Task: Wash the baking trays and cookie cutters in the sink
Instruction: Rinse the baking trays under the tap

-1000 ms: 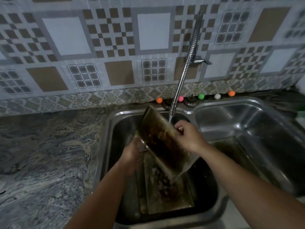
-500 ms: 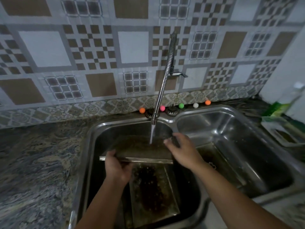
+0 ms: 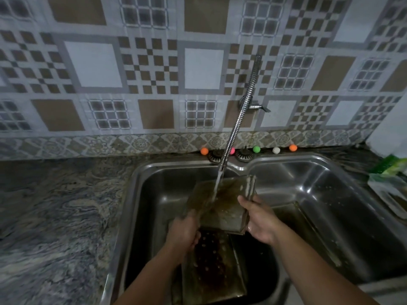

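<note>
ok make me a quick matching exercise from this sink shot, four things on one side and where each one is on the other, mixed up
Things:
1. held baking tray
2. second baking tray
3. green ball
4. left hand

Places:
A. flat on the bottom of the left basin
B. on the ledge behind the sink, at the wall
C. under the running water from the tap, tilted
D. gripping the held tray's lower left edge

Pairs: 1-C, 2-A, 3-B, 4-D
</note>
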